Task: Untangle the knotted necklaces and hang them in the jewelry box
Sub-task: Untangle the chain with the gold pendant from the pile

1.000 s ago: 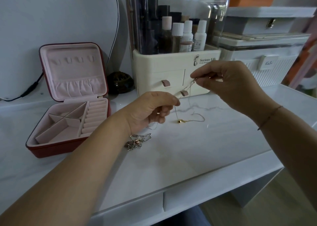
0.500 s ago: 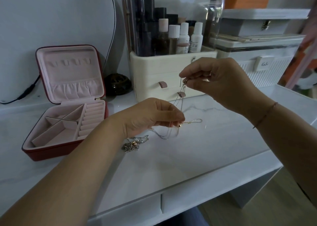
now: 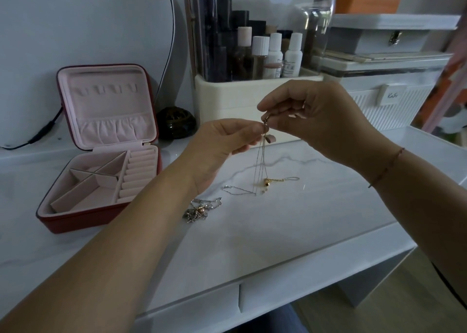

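While my left hand (image 3: 222, 148) and right hand (image 3: 318, 125) both pinched the dangling necklaces (image 3: 262, 166) above the table (image 3: 278, 231), I feared a hard pull would cinch any knot or snap a strand.

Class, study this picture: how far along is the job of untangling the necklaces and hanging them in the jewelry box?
Done: only the jewelry box stands open, its lid hooks bare. In hand: left hand and right hand pinch the thin chains at one spot, their lower ends trailing on the table. Left: freeing these, the tangled heap by the left wrist, and all hanging.
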Tool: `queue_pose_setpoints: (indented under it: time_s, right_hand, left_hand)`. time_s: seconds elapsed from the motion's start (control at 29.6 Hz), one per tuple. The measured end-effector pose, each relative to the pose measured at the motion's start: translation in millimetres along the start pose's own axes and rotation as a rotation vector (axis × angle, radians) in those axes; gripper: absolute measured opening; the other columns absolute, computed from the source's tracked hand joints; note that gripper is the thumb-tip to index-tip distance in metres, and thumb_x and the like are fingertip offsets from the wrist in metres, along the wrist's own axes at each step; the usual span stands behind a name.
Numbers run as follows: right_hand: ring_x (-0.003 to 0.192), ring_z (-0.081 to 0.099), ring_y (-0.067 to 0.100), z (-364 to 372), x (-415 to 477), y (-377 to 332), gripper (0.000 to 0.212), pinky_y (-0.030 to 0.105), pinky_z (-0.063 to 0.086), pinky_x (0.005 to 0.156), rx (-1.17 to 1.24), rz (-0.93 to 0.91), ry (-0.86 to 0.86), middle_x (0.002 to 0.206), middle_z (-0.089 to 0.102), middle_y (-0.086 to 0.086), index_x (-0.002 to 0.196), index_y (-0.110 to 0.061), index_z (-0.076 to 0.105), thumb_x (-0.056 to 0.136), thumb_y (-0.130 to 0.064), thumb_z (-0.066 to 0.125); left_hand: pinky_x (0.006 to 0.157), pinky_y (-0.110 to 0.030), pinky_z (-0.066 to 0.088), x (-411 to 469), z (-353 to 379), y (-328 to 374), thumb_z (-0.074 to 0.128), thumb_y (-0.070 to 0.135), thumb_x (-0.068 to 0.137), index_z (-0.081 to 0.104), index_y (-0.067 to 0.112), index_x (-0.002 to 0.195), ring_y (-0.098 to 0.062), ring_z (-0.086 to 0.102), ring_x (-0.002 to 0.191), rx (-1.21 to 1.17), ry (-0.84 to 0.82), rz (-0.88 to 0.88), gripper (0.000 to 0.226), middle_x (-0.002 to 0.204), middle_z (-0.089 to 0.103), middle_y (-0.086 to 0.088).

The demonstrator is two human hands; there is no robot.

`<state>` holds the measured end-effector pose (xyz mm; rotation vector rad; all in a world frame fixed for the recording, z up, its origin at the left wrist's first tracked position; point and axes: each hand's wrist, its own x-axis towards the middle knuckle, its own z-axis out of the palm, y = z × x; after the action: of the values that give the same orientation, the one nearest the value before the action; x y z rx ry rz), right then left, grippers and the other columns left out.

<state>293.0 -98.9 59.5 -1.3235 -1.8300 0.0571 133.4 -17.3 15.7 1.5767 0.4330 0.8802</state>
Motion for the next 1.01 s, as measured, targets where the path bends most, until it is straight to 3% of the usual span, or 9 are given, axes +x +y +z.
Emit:
queue_pose_setpoints:
  time_s: [0.17, 0.3, 0.44, 0.57, 0.84, 1.01]
  right_hand:
    - [0.083, 0.068, 0.007, 3.5, 0.8, -1.7, 0.021, 0.030, 0.058, 0.073, -0.006, 0.010, 0.004, 0.089, 0.070, -0.003, 0.099, -0.017, 0.068, 0.082, -0.005, 0.071]
    - [0.082, 0.064, -0.001, 5.9, 2.9, 0.8, 0.020, 0.015, 0.053, 0.077, -0.076, -0.006, -0.009, 0.089, 0.066, -0.013, 0.100, -0.018, 0.069, 0.083, -0.007, 0.070]
    - [0.085, 0.063, 0.000, 7.1, 4.4, 4.1, 0.022, 0.013, 0.051, 0.079, -0.142, -0.025, -0.018, 0.092, 0.066, -0.010, 0.104, -0.018, 0.070, 0.085, -0.007, 0.068]
    - [0.085, 0.064, 0.004, 5.1, 4.3, 6.0, 0.022, 0.014, 0.052, 0.077, -0.149, -0.015, -0.001, 0.095, 0.068, -0.004, 0.103, -0.017, 0.071, 0.085, -0.007, 0.069]
    - [0.075, 0.067, 0.011, 7.2, 0.2, 6.6, 0.014, 0.020, 0.055, 0.076, -0.099, 0.067, 0.057, 0.087, 0.070, -0.005, 0.094, -0.019, 0.071, 0.084, -0.009, 0.070]
    - [0.071, 0.065, 0.006, 5.8, -0.9, 5.4, 0.015, 0.010, 0.049, 0.069, -0.068, 0.074, 0.073, 0.082, 0.070, -0.006, 0.092, -0.019, 0.070, 0.083, -0.007, 0.070]
  left_hand:
    - [0.092, -0.037, 0.045, 1.7, -0.7, -2.8, 0.069, 0.029, 0.066, 0.076, 0.018, 0.071, -0.008, 0.057, 0.072, -0.069, 0.027, -0.013, 0.014, 0.068, 0.069, 0.007]
    - [0.085, -0.033, 0.048, 5.8, -4.0, -6.2, 0.069, 0.019, 0.076, 0.070, 0.011, 0.077, -0.011, 0.057, 0.070, -0.119, 0.066, -0.045, 0.008, 0.067, 0.063, 0.002]
    - [0.082, -0.034, 0.047, 7.8, -1.3, -5.9, 0.058, 0.006, 0.088, 0.068, 0.011, 0.069, -0.015, 0.055, 0.070, -0.200, 0.061, -0.091, 0.022, 0.066, 0.061, -0.002]
    - [0.079, -0.031, 0.047, 9.3, -4.3, -5.2, 0.062, 0.010, 0.083, 0.064, 0.005, 0.081, -0.014, 0.054, 0.071, -0.262, 0.028, -0.079, 0.006, 0.067, 0.060, -0.002]
    - [0.073, -0.026, 0.047, 9.8, -8.2, -8.9, 0.064, 0.013, 0.080, 0.065, 0.003, 0.086, -0.011, 0.057, 0.068, -0.180, 0.004, -0.055, 0.011, 0.069, 0.062, -0.001]
    - [0.067, -0.024, 0.047, 9.0, -7.3, -6.7, 0.056, 0.010, 0.088, 0.062, 0.002, 0.089, -0.012, 0.054, 0.060, -0.140, 0.011, -0.051, 0.010, 0.062, 0.060, 0.000]
